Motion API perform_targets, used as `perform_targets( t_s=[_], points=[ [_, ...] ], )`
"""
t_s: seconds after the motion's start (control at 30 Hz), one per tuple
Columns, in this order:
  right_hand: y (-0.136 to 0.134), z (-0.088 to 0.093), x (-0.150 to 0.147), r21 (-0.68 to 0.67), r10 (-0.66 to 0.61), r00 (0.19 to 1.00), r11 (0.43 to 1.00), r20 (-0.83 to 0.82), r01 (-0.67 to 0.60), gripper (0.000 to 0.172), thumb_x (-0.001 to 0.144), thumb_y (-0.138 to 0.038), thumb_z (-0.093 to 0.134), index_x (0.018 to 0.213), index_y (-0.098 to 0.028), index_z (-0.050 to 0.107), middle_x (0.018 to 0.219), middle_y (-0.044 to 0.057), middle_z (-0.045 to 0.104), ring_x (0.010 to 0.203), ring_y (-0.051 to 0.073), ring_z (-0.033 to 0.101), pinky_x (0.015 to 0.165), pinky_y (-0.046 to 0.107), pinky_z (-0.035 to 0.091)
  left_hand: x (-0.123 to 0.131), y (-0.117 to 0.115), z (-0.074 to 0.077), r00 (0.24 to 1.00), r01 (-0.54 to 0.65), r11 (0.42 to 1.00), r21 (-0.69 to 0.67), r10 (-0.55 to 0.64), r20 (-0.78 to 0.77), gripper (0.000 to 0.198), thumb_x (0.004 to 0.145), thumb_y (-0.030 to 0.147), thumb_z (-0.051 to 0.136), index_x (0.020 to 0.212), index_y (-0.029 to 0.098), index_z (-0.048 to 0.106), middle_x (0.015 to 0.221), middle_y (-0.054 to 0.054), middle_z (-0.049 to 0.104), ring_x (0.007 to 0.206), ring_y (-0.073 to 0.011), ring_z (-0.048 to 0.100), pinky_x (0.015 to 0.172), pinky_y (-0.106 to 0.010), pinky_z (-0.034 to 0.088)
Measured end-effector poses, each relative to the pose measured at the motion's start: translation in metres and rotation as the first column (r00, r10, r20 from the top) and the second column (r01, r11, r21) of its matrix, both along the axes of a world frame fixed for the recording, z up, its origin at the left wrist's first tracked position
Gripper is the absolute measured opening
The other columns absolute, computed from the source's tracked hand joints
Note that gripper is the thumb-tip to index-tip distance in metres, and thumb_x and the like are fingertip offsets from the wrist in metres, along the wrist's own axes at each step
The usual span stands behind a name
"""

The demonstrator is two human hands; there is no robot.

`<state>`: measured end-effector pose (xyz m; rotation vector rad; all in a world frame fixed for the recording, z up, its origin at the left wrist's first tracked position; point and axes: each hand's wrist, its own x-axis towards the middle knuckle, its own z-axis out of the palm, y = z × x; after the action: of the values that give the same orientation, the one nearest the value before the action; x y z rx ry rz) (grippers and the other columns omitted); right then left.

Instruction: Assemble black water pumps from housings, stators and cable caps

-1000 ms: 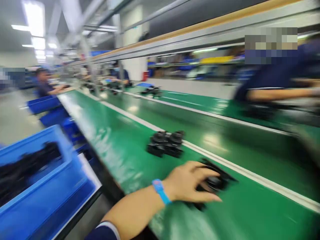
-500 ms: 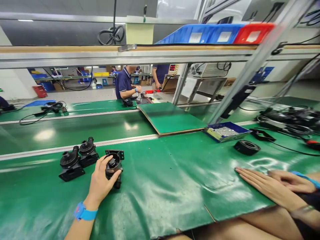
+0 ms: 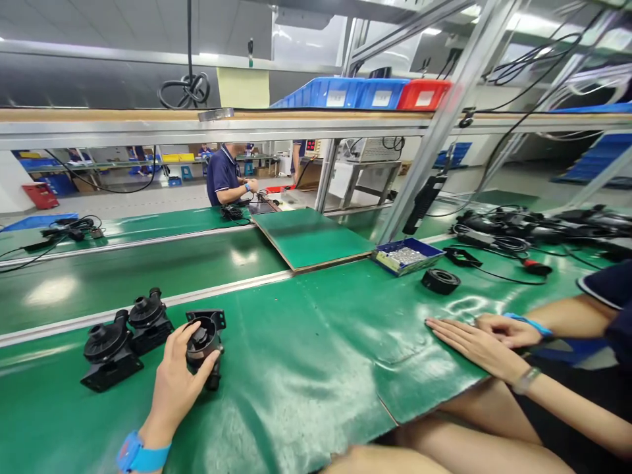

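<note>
My left hand [image 3: 175, 382], with a blue wristband, is at the lower left. Its fingers and thumb are wrapped round the open round housing of a black pump part [image 3: 203, 339], which rests on the green mat [image 3: 306, 368]. Beside it to the left stand two similar black pumps, one nearer [image 3: 106, 349] and one farther back [image 3: 148, 319]. A blurred patch of skin, apparently my right hand [image 3: 390, 461], shows at the bottom edge; its fingers cannot be made out.
At the right, a co-worker's hands [image 3: 474, 345] rest on the mat. Behind them are a black tape roll [image 3: 441, 281], a blue tray of small parts [image 3: 405, 255] and black cables [image 3: 494, 230]. A raised green board [image 3: 311, 237] lies mid-table, below a shelf beam [image 3: 296, 128].
The view has turned to the right, so most things appear farther left. My left hand keeps its hold on the pump part. More blurred skin shows at the bottom edge.
</note>
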<state>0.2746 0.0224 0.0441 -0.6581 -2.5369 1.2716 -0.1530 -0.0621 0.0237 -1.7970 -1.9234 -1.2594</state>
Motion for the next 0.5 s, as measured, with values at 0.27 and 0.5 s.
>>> perform_targets(
  t_s=[0.27, 0.5],
  points=[
    [0.027, -0.009, -0.146, 0.379, 0.034, 0.999, 0.925, 0.017, -0.038, 0.048, 0.097, -0.044, 0.063, 0.140, -0.023, 0.059, 0.143, 0.014, 0.057, 0.133, 0.029, 0.050, 0.115, 0.048, 0.037, 0.001, 0.002, -0.001, 0.998, -0.040, 0.999, -0.020, 0.040, 0.041, 0.063, 0.089, 0.066, 0.054, 0.137, 0.026, 0.047, 0.132, -0.012, 0.055, 0.123, -0.0350, 0.057, 0.110, -0.058, 0.044],
    [0.063, -0.036, -0.196, 0.601, 0.002, 0.995, 0.797, 0.100, -0.062, 0.059, 0.097, -0.055, 0.061, 0.144, -0.021, 0.053, 0.150, 0.015, 0.051, 0.139, 0.031, 0.045, 0.115, 0.049, 0.036, -0.012, 0.003, -0.005, 0.998, -0.061, 0.998, 0.004, 0.061, 0.029, 0.072, 0.082, 0.075, 0.052, 0.136, 0.028, 0.048, 0.123, -0.012, 0.058, 0.117, -0.0385, 0.057, 0.104, -0.061, 0.048]
  ],
)
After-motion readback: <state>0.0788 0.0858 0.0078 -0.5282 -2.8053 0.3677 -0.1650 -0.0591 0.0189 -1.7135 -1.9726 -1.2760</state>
